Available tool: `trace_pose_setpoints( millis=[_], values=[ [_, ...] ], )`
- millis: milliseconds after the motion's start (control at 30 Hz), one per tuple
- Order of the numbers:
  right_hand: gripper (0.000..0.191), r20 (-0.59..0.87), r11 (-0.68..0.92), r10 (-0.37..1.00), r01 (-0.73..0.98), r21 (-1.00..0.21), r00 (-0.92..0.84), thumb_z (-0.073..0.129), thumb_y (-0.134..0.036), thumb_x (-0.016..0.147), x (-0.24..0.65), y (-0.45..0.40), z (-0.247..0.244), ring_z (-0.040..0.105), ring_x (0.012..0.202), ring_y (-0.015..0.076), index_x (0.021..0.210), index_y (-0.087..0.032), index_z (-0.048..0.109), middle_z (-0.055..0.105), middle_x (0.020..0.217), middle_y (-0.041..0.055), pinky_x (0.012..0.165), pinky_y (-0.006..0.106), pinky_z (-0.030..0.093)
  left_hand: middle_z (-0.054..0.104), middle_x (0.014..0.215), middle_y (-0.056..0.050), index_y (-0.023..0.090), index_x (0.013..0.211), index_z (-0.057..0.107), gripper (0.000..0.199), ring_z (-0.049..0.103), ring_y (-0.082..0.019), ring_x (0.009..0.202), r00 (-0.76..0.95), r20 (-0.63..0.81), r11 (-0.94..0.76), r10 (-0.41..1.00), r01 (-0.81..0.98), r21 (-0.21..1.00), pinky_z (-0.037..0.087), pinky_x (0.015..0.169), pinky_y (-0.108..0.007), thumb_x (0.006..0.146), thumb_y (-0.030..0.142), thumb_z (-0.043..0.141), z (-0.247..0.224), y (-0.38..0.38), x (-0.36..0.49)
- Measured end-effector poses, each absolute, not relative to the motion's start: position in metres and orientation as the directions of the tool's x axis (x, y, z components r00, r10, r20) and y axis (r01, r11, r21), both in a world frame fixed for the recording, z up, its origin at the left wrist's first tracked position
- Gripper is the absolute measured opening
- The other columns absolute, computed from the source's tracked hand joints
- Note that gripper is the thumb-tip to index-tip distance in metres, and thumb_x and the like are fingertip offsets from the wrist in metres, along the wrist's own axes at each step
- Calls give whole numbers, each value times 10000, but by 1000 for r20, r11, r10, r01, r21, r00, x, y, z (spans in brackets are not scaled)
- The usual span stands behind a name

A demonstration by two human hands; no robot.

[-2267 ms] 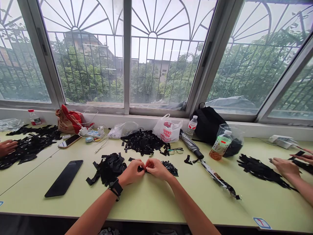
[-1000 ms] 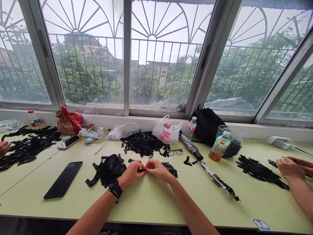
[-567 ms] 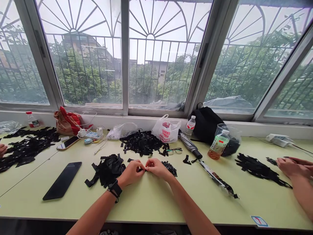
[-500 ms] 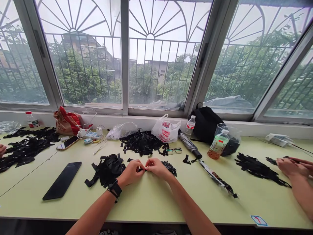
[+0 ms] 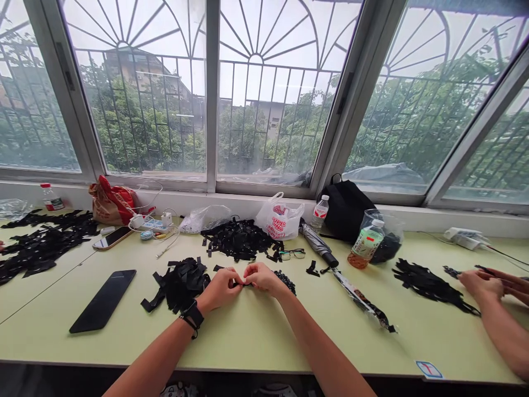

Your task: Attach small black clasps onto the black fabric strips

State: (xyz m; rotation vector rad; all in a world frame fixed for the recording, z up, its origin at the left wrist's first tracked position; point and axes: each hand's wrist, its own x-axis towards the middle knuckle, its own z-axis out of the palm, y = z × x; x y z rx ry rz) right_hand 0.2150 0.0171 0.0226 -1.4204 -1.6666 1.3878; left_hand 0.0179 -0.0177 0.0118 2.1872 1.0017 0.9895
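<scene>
Still, little has shifted: on the pale green tabletop [image 5: 124,342], the loose black strips [image 5: 41,245] at 9 o'clock and the crumpled black heap [image 5: 181,284] at 7 o'clock lie as they did. At 6 o'clock, the left hand [image 5: 219,289] and right hand [image 5: 262,278] stay together, their fingers closed on a small black strip [image 5: 247,284]. Just beside them lies a pile of black bits [image 5: 285,282], while a co-worker's hand [image 5: 481,285] rests at 3 o'clock.
</scene>
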Motion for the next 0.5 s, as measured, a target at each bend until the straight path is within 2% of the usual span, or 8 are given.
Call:
trace_pose_setpoints(
  millis=[500],
  values=[
    [125,-341,-193,898,447,-874,-279,648,-115,627,211,13,41,338,390,66,708,-183,579,433,418,-88,414,210,151,647,802,-32,185,866,785,161,523,-125,636,439,394,-571,807,415,708,396,606,-239,833,189,628,9,-15,17]
  ],
)
